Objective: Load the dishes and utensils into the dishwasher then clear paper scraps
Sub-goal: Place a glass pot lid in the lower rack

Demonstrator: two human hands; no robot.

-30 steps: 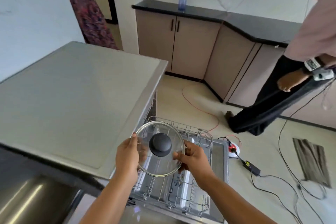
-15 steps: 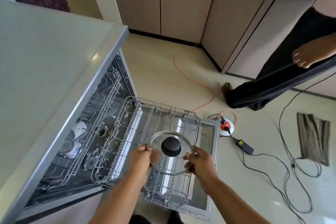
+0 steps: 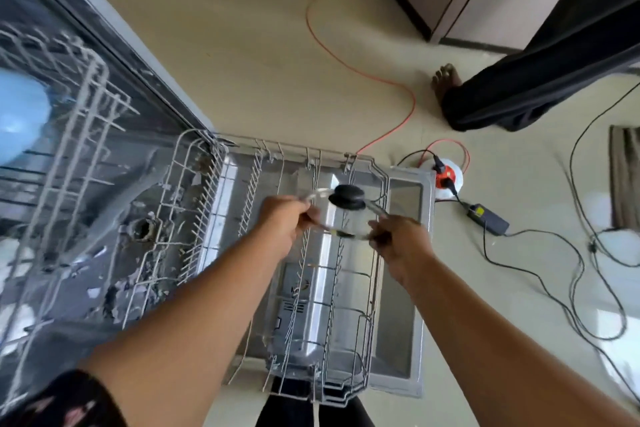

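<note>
Glass lid [image 3: 346, 222] with a black knob [image 3: 347, 197] was gripped at opposite edges by the person's left hand [image 3: 285, 222] and right hand [image 3: 398, 241], fingers curled round its rim. It hung tilted just above the pulled-out wire rack [image 3: 346, 274], which sat over the open dishwasher door [image 3: 405, 322]. Beyond, an orange cable [image 3: 412, 104] trailed across the floor near another person's bare foot [image 3: 445, 78].

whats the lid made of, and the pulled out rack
The lid: clear glass, since the rack shows through it, with a thin shiny rim, probably metal. Its knob: matte black, likely plastic. The rack: thin wire with a pale coating, probably plastic-coated steel.
</note>
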